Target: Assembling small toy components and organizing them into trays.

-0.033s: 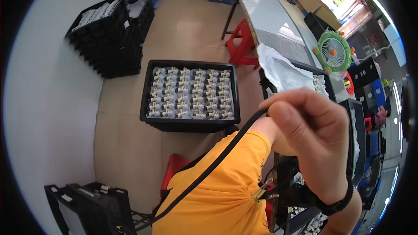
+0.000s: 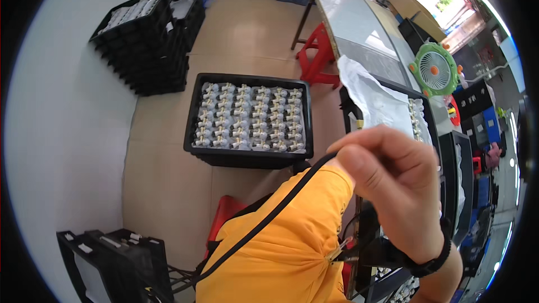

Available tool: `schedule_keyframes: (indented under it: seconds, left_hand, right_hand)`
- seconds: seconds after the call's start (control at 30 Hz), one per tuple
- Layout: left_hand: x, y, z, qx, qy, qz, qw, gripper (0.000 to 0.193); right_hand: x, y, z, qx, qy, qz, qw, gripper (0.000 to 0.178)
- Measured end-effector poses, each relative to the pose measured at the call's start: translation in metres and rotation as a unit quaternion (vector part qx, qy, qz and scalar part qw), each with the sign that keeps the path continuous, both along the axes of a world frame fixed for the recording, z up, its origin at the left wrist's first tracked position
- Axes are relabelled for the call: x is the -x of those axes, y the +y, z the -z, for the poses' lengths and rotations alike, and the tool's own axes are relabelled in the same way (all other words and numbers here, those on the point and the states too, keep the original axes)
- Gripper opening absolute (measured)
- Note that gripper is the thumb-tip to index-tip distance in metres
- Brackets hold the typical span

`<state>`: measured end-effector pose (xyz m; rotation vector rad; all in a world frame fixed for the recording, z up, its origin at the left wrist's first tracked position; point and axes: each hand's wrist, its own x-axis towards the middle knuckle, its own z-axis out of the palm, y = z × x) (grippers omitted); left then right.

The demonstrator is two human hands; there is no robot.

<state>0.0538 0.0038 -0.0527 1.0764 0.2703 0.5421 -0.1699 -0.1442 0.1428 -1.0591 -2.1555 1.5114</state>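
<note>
Right hand: I saw my right hand [image 2: 393, 191] raised close to the camera, thumb and fingers [image 2: 373, 148] pressed together in a pinch on the black cable [image 2: 269, 216]; a dark band sat on that wrist.
Left hand: I could not find it anywhere in the head view, so I could say nothing of its grip.
Cable position: it left my pinch at the upper end and ran down and to the left across the orange shirt [image 2: 292, 247], ending out of sight near the lower edge.
Cable handling: I judged it light, thin and limp, with a smooth sheath that might slide through a loose pinch; it looked taut between my fingers and its lower end, so a hard tug seemed unwise.
Where to hold: I judged the run just below my fingertips the best place, taken between thumb and forefinger, since its ends were hidden from me.
Floor ahead: a black tray [image 2: 193, 123] lay there, filled with rows of small pale parts [image 2: 250, 118].
Farther left: a stack of black crates [image 2: 149, 50] stood by the wall, and more black crates [image 2: 120, 261] sat near my lower left.
Right side: a long grey table [image 2: 353, 19] carried a white plastic sheet [image 2: 373, 98], with a green fan [image 2: 437, 70] beyond it and a red stool [image 2: 317, 56] beside the table.
</note>
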Motion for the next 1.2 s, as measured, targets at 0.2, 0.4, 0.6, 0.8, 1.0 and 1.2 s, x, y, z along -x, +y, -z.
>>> schedule_keyframes:
  seconds: [0.2,0.4,0.6,0.8,1.0,1.2]
  left_hand:
    - [-0.003,0.005,-0.003,-0.011,0.005,-0.018,1.000,0.045]
    - [-0.005,0.005,-0.004,-0.018,0.022,0.019,0.999,0.046]
    - [-0.011,-0.004,-0.004,-0.002,0.021,0.045,0.999,0.048]
    - [-0.012,-0.003,-0.002,-0.023,0.012,0.038,0.999,0.047]
    - [-0.004,-0.004,-0.004,-0.013,0.013,0.041,0.999,0.045]
    - [0.000,0.004,-0.003,-0.024,0.022,0.016,0.999,0.039]
  right_hand:
    - [-0.005,-0.008,0.030,0.198,0.004,-0.182,0.963,0.021]
    - [-0.020,-0.002,0.024,0.177,-0.016,-0.302,0.937,0.017]
    - [-0.046,-0.008,0.036,0.051,0.022,-0.344,0.937,0.036]
    - [-0.074,-0.007,0.059,0.009,0.016,-0.330,0.944,0.037]
    - [-0.099,-0.002,0.059,-0.066,0.013,-0.212,0.975,0.016]
    - [-0.108,0.001,0.062,-0.033,0.047,0.007,0.998,0.011]
